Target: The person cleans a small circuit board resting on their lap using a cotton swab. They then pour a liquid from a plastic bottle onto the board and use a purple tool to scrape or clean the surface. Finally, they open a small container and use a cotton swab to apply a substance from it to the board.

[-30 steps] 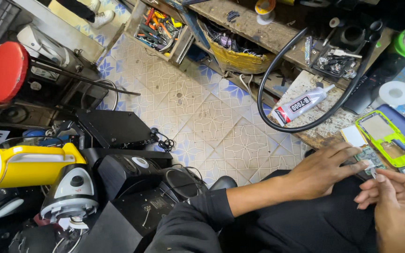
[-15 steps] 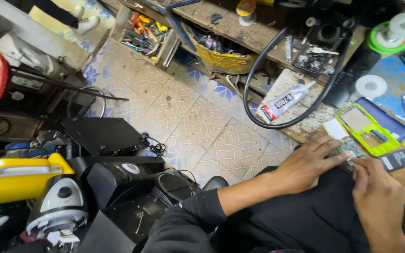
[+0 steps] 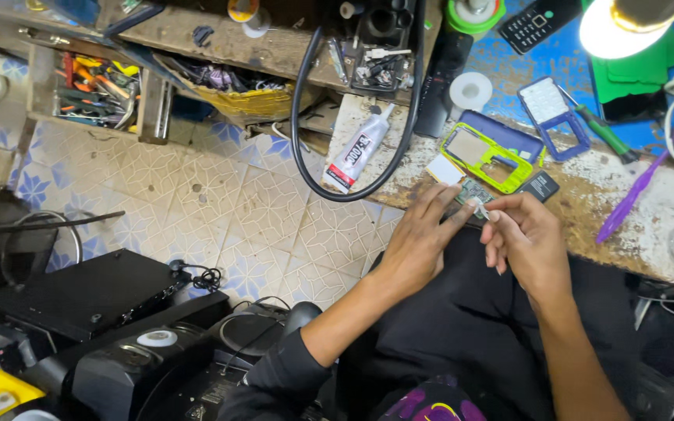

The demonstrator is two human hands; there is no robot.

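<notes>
Workbench (image 3: 626, 195) edge is carrying the job, and we are steadying a small green circuit board (image 3: 471, 192) there under our left hand (image 3: 419, 242), fingers spread flat. Our right hand (image 3: 526, 238) is pinching a tiny pale piece (image 3: 484, 210) at the board. It looks light, stiff, fragile; edges seem safest for holding

A worn workbench (image 3: 649, 226) is seen, with a glue tube (image 3: 358, 150), green phone frame (image 3: 484, 157), tape roll (image 3: 470, 90) and purple stick (image 3: 632, 195) laid on it.
</notes>
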